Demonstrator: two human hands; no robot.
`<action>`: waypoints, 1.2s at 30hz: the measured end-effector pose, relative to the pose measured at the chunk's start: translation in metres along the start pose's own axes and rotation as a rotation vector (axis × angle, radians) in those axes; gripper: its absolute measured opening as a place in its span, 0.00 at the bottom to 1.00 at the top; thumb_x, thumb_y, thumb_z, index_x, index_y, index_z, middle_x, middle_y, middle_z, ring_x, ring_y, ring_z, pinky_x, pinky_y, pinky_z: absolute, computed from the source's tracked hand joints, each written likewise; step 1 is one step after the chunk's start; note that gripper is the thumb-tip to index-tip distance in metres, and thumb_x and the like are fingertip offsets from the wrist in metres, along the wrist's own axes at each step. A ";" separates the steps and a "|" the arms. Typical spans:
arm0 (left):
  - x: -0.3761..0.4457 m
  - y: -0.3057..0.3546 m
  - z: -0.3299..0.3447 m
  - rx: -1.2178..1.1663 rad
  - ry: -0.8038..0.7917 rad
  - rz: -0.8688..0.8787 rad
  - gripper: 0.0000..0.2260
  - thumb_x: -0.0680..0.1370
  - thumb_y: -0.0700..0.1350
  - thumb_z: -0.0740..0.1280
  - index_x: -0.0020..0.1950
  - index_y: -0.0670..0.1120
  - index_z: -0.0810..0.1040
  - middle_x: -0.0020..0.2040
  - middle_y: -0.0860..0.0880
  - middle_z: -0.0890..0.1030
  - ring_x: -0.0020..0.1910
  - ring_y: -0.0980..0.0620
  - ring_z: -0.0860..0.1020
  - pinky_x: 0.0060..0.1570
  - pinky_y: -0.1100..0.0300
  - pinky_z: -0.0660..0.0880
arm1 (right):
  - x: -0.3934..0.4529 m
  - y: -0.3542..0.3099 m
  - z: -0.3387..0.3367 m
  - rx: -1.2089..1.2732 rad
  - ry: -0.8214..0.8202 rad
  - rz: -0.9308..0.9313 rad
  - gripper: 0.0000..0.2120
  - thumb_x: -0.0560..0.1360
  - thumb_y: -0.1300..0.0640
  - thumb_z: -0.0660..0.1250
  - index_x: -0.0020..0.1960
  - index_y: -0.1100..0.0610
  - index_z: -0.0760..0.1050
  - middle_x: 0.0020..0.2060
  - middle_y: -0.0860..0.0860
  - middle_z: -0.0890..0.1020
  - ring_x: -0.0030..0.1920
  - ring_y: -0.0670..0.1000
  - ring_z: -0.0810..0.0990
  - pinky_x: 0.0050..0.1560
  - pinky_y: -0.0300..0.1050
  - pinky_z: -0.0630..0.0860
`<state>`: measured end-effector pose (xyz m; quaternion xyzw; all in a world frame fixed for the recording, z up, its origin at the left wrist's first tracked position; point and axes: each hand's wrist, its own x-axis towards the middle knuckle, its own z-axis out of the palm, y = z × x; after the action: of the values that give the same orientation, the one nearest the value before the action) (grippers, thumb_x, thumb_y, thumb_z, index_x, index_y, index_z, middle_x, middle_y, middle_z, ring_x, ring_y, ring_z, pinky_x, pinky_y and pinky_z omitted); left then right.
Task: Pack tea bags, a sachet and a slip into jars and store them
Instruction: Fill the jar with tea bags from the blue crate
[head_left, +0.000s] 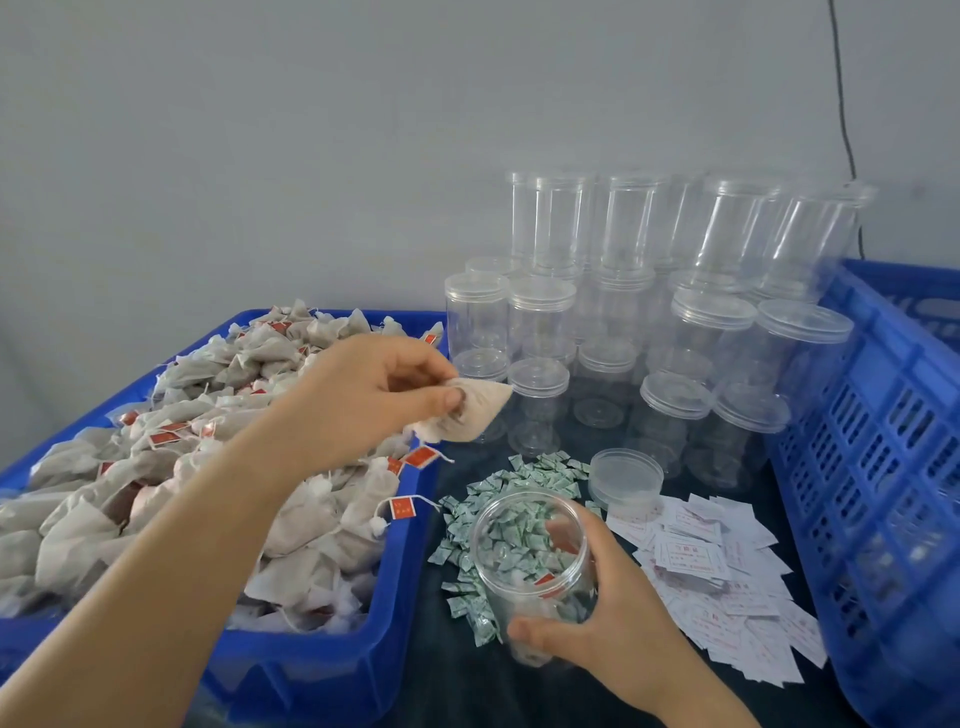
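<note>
Clear plastic, the open jar (532, 577) sat gripped in our right hand (613, 631) while our left hand (363, 395) pinched a tea bag (467, 410) above the blue bin (332, 670).

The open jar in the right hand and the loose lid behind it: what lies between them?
In the head view, small green sachets lie scattered between the jar and the lid.

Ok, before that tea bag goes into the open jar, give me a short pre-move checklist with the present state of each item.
1. Tea bag pinched in left hand: ok.
2. Open jar steadied by right hand: ok.
3. Jar's mouth uncovered, lid set aside on the table: ok.
4. Bag above the jar's mouth: not ok, it is off toward the crate.
5. Count of bags already inside: cannot tell.
</note>
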<state>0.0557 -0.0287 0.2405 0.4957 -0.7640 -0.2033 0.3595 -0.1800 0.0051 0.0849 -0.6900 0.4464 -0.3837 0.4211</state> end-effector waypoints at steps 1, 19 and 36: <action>-0.001 0.006 0.006 -0.099 -0.033 -0.004 0.01 0.72 0.45 0.72 0.42 0.52 0.83 0.39 0.56 0.84 0.38 0.59 0.82 0.40 0.71 0.76 | 0.000 0.001 0.000 0.013 0.002 0.003 0.51 0.51 0.30 0.80 0.68 0.29 0.61 0.60 0.26 0.71 0.64 0.31 0.71 0.57 0.26 0.73; -0.018 0.011 0.085 0.351 -0.363 0.130 0.05 0.77 0.48 0.68 0.49 0.49 0.82 0.43 0.54 0.82 0.43 0.59 0.78 0.48 0.61 0.73 | -0.004 0.001 -0.003 0.129 0.026 -0.045 0.42 0.59 0.55 0.84 0.67 0.40 0.68 0.56 0.41 0.81 0.56 0.42 0.82 0.50 0.30 0.77; 0.000 0.023 0.126 0.746 -0.709 0.111 0.12 0.80 0.42 0.63 0.61 0.39 0.74 0.55 0.41 0.79 0.53 0.42 0.79 0.42 0.57 0.69 | -0.006 -0.006 0.002 -0.013 0.038 -0.083 0.46 0.55 0.45 0.82 0.64 0.24 0.62 0.64 0.30 0.75 0.64 0.34 0.73 0.59 0.35 0.73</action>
<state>-0.0525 -0.0245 0.1725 0.4496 -0.8845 -0.0535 -0.1126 -0.1782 0.0131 0.0887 -0.7032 0.4278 -0.4110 0.3919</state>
